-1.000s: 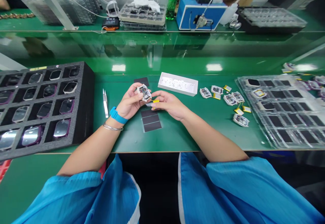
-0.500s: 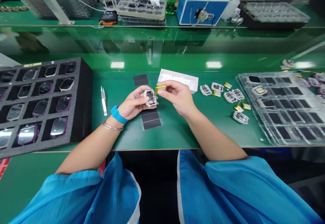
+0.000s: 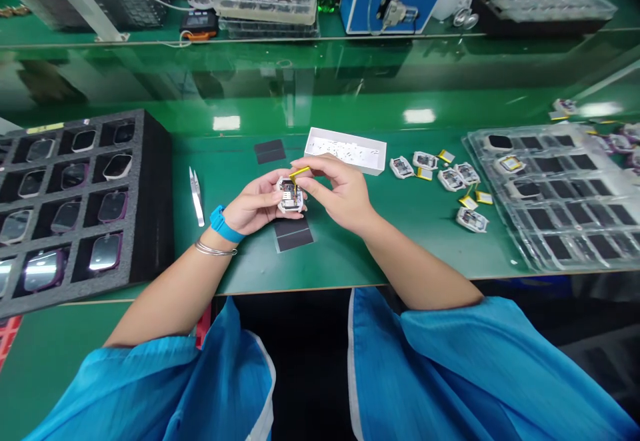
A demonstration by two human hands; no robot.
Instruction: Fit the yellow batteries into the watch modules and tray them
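Between the thumb and fingers of my left hand [image 3: 257, 202] is a white watch housing [image 3: 291, 196], its inner electronics facing up. My right hand [image 3: 340, 191] pinches a thin yellow battery [image 3: 300, 173], tilted nearly edge-on at the housing's upper edge. Below the hands lie black adhesive sheets [image 3: 295, 234], and another black sheet [image 3: 269, 151] is behind my left hand. A white box [image 3: 346, 150] with small pieces in it stands just behind my right hand. Silver tweezers [image 3: 197, 196] lie to the left.
At left stands a black foam tray [image 3: 157, 194] holding watch cases. Several open housings [image 3: 471, 220] and yellow batteries [image 3: 484, 198] lie to the right, beside stacked clear trays [image 3: 520, 228]. A raised shelf across the back carries a blue machine [image 3: 367, 1].
The battery has moved left and tilted over the housing's upper edge, with my right hand following. The housing is turned more face-up. The whole view has shifted slightly.
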